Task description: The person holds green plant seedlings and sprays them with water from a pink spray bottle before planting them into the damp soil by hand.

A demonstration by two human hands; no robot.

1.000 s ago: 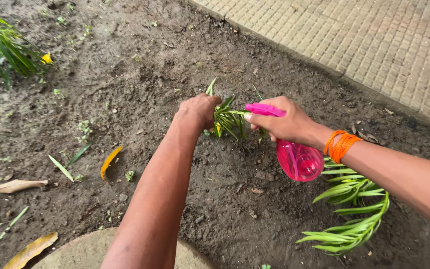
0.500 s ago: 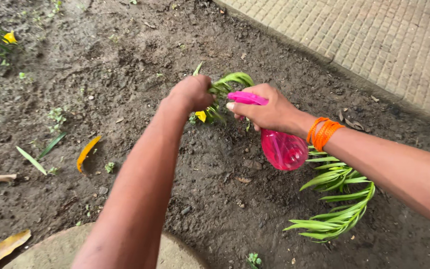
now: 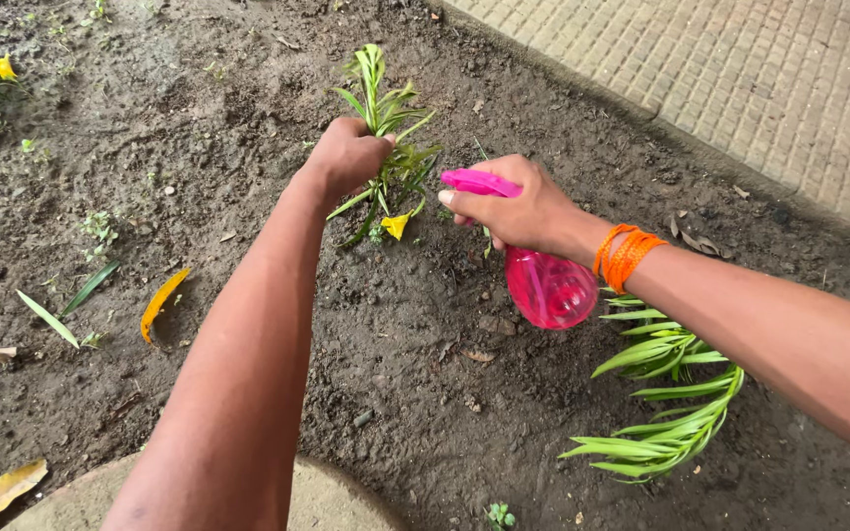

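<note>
2 hands: left hand (image 3: 346, 154) gripping plant (image 3: 383, 118), right hand (image 3: 518, 208) with pink spray bottle (image 3: 546, 283).

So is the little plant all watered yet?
Not yet, it seems. The left hand holds the little plant upright, and the right hand aims the pink spray bottle at it. No spray shows. The bigger plant lies untouched nearby.

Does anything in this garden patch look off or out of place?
Slightly. The small plant leans over and stands only because the left hand grips its stem; one yellow leaf droops at its base. The right hand holds a pink spray bottle beside it. Fallen leaves litter the soil.
</note>
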